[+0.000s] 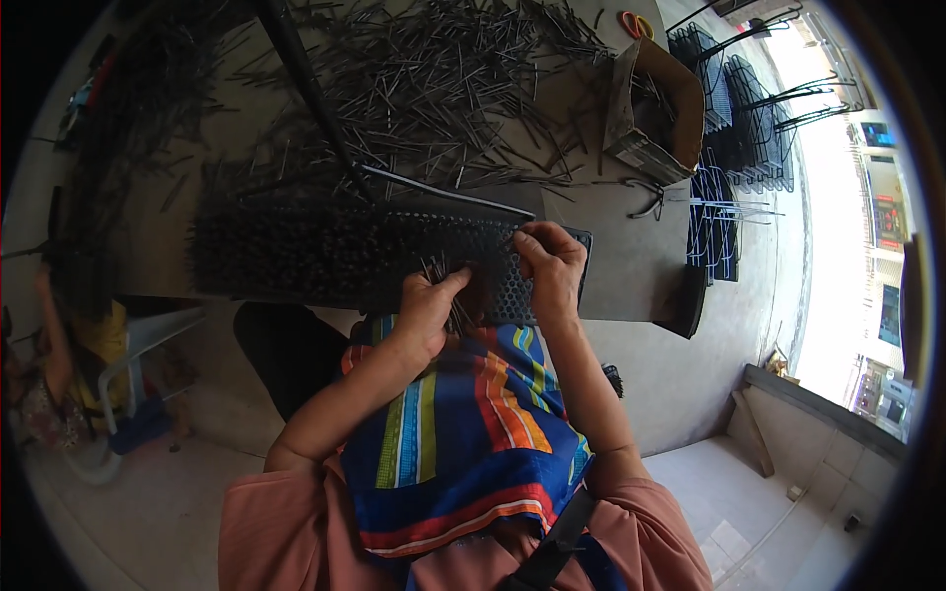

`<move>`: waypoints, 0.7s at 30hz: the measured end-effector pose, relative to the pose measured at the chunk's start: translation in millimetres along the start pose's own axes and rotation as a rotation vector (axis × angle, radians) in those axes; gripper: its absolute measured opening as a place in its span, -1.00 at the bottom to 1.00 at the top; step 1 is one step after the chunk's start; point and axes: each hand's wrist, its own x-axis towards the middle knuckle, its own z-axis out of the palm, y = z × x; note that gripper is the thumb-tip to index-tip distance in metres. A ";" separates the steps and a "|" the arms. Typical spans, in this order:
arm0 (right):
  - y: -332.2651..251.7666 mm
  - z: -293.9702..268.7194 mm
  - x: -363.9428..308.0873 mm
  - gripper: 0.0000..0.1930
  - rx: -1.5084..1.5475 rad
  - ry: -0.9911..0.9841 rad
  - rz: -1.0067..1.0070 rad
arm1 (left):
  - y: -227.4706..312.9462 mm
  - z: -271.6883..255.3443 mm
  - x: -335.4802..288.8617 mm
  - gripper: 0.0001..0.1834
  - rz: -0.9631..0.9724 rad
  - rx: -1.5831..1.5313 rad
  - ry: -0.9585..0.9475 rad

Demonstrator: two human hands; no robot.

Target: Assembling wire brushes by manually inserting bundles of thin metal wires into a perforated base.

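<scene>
A long black panel [513,295] with rows of round holes lies along the table's near edge. Dark bristle-like strips [296,246] stand densely over its left and middle part, while holes show bare at its right end. My left hand [430,307] is closed around a small bundle of thin dark strips [461,317] near the panel's front edge. Over the bare holes, my right hand [552,258] has thumb and index finger pinched together; whatever lies between those fingertips is too small to make out. A striped multicoloured cloth [473,414] covers my lap.
Loose dark strips [424,89] are heaped across the table behind the panel. A slanting black rod [315,98] crosses above it. To the right are an open cardboard box [631,148], pliers [645,200], orange-handled scissors [636,24] and wire racks [759,123]. Another person's arm [54,330] shows far left.
</scene>
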 end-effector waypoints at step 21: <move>8.7 15.3 11.9 -0.86 -0.668 0.082 -0.580 | -4.4 2.7 5.9 -0.93 -0.097 -0.064 -0.024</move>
